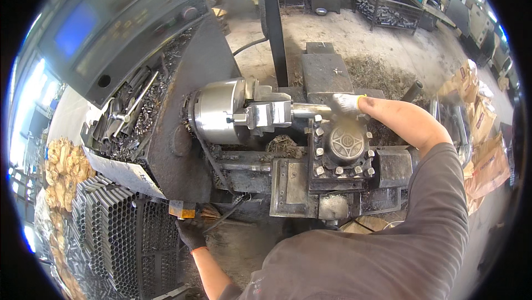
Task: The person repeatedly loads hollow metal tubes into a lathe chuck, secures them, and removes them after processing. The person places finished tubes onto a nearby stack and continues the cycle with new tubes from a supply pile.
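Observation:
My right hand (pixel 344 104), in a light glove, is closed around a shiny metal tube (pixel 308 111) that sticks out of the jaws of the lathe chuck (pixel 217 110). The tube lies level above the square tool post (pixel 340 150) with its bolt heads. My left hand (pixel 191 231), in a dark glove, is low at the machine's front. It grips a brush with an orange block handle (pixel 183 209) and tan bristles, right above a stack of steel tubes (pixel 119 233).
A tray of metal chips and tools (pixel 130 117) sits left of the chuck below a control panel with a blue screen (pixel 77 28). Brown paper sacks (pixel 482 134) lie at the right. A wire crate of parts (pixel 388 6) stands far back on the concrete floor.

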### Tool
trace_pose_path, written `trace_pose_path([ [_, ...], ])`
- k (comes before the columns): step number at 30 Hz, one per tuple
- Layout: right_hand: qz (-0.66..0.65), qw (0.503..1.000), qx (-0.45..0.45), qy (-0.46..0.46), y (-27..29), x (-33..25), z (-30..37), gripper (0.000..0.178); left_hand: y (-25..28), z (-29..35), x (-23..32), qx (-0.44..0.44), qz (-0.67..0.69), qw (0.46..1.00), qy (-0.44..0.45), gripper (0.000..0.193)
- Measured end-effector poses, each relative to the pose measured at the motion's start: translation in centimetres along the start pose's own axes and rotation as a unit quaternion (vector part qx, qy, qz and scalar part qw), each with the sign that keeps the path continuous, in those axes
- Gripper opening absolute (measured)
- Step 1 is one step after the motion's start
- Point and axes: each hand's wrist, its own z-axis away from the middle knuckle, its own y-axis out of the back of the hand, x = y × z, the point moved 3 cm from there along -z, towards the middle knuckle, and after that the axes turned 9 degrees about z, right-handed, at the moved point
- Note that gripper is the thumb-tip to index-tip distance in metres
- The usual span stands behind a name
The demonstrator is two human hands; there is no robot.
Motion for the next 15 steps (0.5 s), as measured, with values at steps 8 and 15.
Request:
trace_pose_path([
  [8,-0.448,0.889,-0.016,0.094,5.7,-4.1,-9.3,0.038,1.1,-1.8,0.7,-0.037,-0.037,0.998,0.043,0.029],
  [15,-0.372,0.921,-0.034,-0.108,9.4,-6.9,-5.1,0.085,5.1,-5.7,0.4,-0.123,-0.26,0.956,-0.067,0.03],
])
